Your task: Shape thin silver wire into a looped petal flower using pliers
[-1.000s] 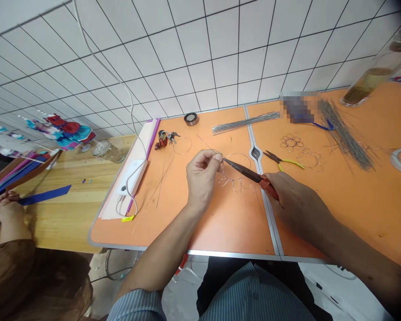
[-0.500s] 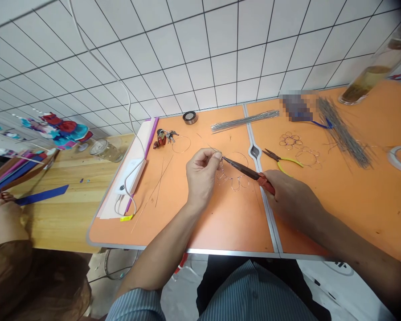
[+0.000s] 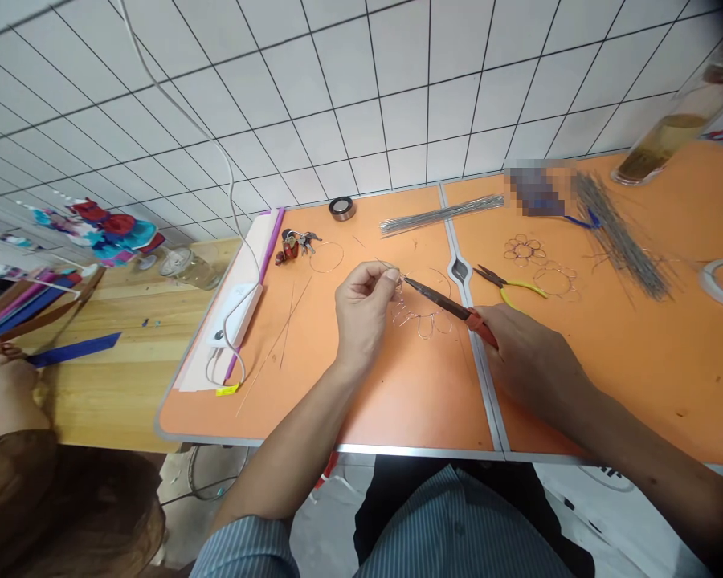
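Note:
Thin wire bent into a ring with petal-like loops hangs from the pinched thumb and fingers of my left hand. My right hand is wrapped round the red handles of long-nose pliers. The tips of the pliers are at the wire, just right of my left fingertips; whether they grip it is too small to tell. Two looped wire shapes, a flower and a ring, lie on the orange table, near yellow-handled pliers.
Wire bundles, a tape roll, keys and a white power strip lie about the table. A glass bottle stands back right. At far left, another person's hands hold a blue ribbon.
The pliers' tips have shifted slightly right, away from my left fingertips. My left hand keeps its pinch, and the looped wire has turned a little.

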Demonstrator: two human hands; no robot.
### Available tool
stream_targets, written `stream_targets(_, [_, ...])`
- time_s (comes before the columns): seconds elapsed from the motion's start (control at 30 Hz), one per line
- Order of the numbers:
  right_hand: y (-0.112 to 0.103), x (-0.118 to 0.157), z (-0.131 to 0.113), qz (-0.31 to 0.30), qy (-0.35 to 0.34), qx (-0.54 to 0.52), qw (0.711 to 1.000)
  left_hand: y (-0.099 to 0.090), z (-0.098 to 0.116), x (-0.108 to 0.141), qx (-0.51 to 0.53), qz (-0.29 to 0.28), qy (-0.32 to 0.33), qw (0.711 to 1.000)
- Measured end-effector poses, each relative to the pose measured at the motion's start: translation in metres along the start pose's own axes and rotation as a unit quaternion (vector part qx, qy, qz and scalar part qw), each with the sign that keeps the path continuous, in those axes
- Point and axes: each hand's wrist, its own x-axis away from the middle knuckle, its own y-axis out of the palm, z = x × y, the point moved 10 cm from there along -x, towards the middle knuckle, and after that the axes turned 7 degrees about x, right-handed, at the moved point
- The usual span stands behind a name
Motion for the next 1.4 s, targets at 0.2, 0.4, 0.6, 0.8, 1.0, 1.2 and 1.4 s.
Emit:
stream_targets(0.2, [-0.003, 0.002, -0.003, 0.006, -0.012, -0.001, 1.0, 0.001, 0.004, -0.001, 0.006, -0.001, 0.008, 1.0])
stream_targets(0.4, [-0.008, 0.001, -0.004, 0.037, -0.022, 0.015, 0.999, 0.002, 0.006, 0.0, 0.014, -0.01, 0.02, 1.0])
stream_targets(0.6, [0.0, -0.003, 0.0, -0.039, 0.006, -0.067, 0.997, 0.003, 0.006, 0.0, 0.008, -0.018, 0.024, 1.0])
stream_targets(0.8, [0.01, -0.004, 0.003, -0.105, 0.033, -0.116, 0.987, 0.003, 0.007, 0.0, 0.007, -0.017, 0.025, 1.0])
stream_targets(1.0, [0.008, -0.006, -0.001, -0.113, 0.027, -0.143, 0.983, 0.002, 0.006, 0.0, 0.002, -0.018, 0.02, 1.0])
stream_targets(1.2, [0.008, -0.005, -0.001, -0.107, 0.02, -0.152, 0.982, 0.002, 0.005, 0.0, 0.002, -0.019, 0.018, 1.0])
stream_targets(1.4, [0.013, -0.004, 0.003, -0.116, 0.037, -0.145, 0.982, 0.004, 0.006, 0.001, 0.007, -0.021, 0.017, 1.0])
